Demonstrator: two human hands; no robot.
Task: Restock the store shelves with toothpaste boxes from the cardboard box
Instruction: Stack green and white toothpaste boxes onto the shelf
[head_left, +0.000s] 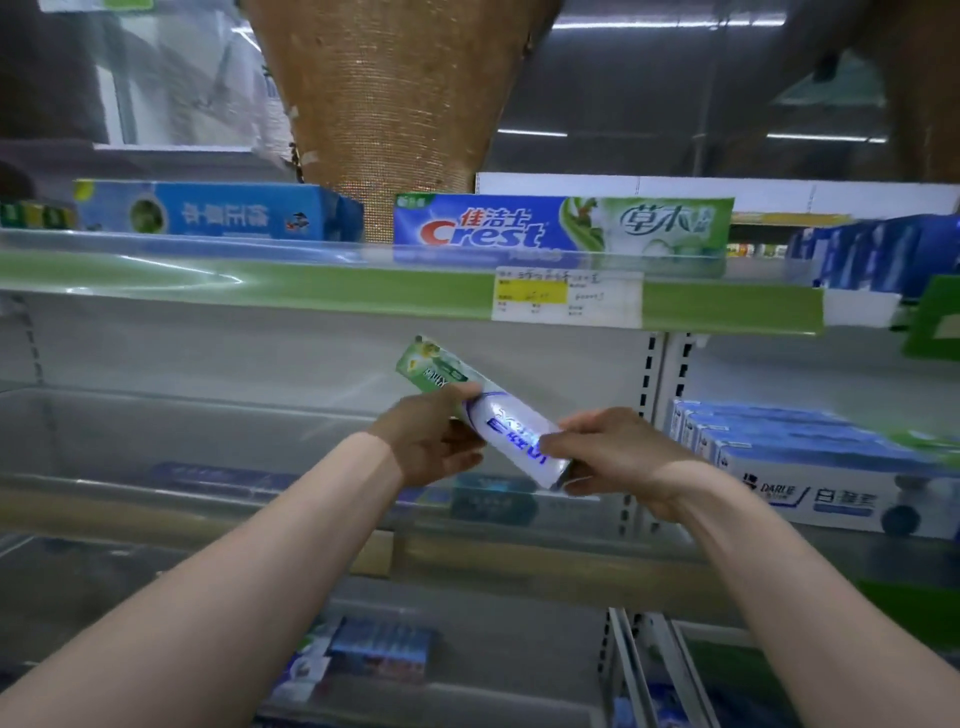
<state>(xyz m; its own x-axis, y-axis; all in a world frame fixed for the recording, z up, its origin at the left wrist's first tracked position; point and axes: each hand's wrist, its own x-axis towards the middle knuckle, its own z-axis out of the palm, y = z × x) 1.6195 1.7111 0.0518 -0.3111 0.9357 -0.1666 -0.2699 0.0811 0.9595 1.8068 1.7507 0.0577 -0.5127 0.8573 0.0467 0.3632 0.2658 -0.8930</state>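
1. I hold one toothpaste box (509, 423) in both hands, straight below the Crest box (561, 226) and lower than the shelf (260, 283) that carries it.
2. My left hand (431, 436) grips the toothpaste box around its middle, thumb across the upper face and fingers curled underneath.
3. My right hand (618, 452) grips the same box at its lower white end, fingers wrapped round it.
4. The toothpaste box is tilted. Its green end points up and left toward the Crest box, and its white end with blue letters sits lower and to the right. As far as I can see, it touches only my hands.
5. The Crest box lies lengthwise on the shelf behind a clear rail, front face toward me.
6. A white and yellow price tag (566, 296) sits on the green shelf edge, just below the Crest box.
7. Left of the Crest box a blue box (218, 210) lies lengthwise on the same shelf, and a brown woven post (395, 93) stands between them.
8. Down and right of the Crest box, white and blue boxes (805, 467) stand in a row on a lower shelf, near my right hand.
9. Far below the Crest box lie more small boxes (379, 649), too blurred to read.
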